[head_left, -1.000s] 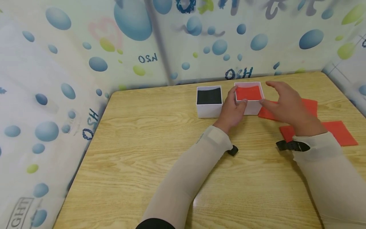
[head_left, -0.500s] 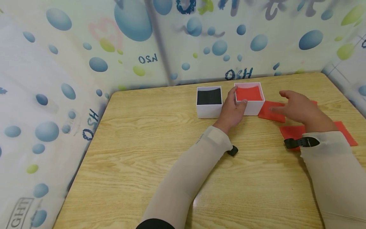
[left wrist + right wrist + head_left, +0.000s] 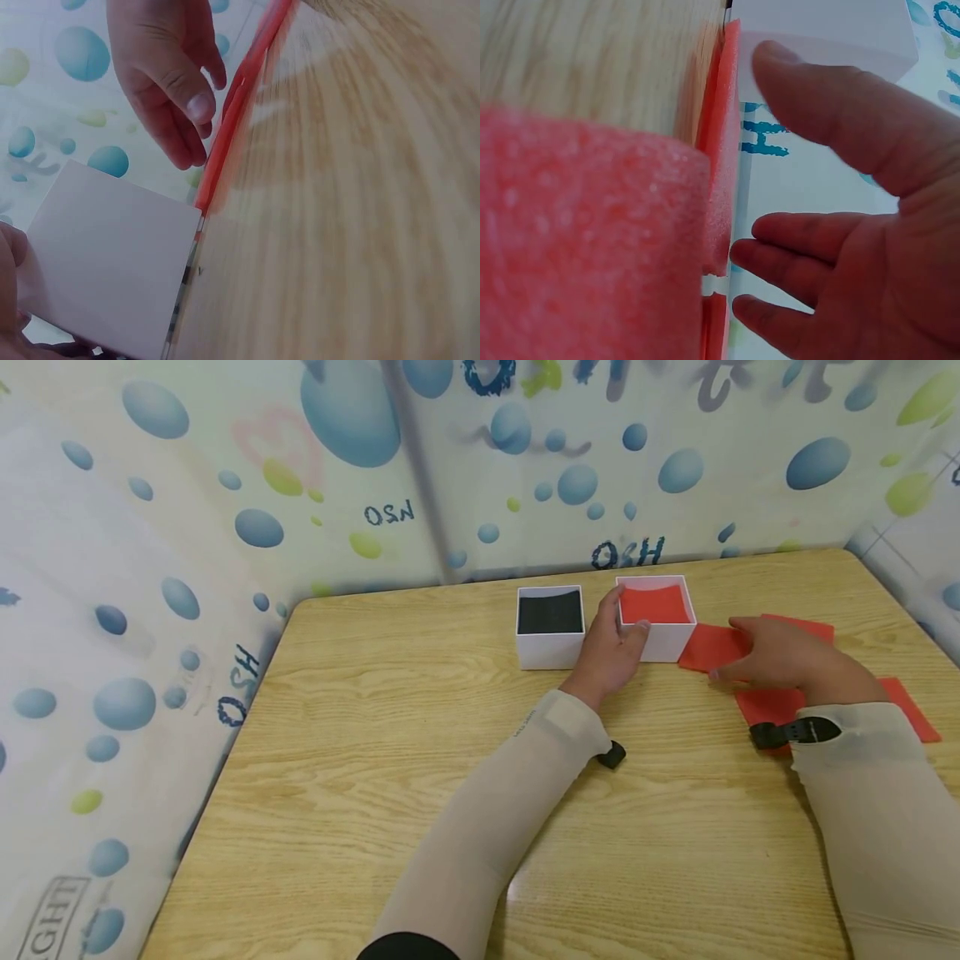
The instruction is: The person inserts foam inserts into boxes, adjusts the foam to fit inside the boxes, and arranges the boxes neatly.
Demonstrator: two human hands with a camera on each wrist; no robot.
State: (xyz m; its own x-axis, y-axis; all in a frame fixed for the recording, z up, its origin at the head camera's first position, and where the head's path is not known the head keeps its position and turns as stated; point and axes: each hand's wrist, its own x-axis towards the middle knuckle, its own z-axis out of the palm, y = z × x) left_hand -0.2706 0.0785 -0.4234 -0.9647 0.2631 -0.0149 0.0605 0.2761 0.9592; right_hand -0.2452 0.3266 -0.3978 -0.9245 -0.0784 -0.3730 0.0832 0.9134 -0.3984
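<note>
With my left hand (image 3: 611, 647) I hold the left side of a small white box (image 3: 669, 645), thumb on its front wall and fingers at its far left side. Red foam (image 3: 654, 605) fills the box almost to the rim. My right hand (image 3: 783, 656) is low over the flat red foam sheets (image 3: 712, 646) beside the box, thumb and fingers spread apart. The right wrist view shows that hand's fingertips (image 3: 742, 255) close to the edge of a red foam piece (image 3: 724, 150), with nothing pinched. In the left wrist view the box (image 3: 112, 255) stands on the table.
A second white box (image 3: 550, 652) holding black foam (image 3: 550, 612) stands left of my left hand. Another red foam sheet (image 3: 910, 710) lies partly under my right wrist in the head view. A patterned wall covering (image 3: 480, 493) rises behind the wooden table (image 3: 360, 735).
My right hand has left the box, moved right and come down over the red foam sheets. The left hand keeps its hold on the box.
</note>
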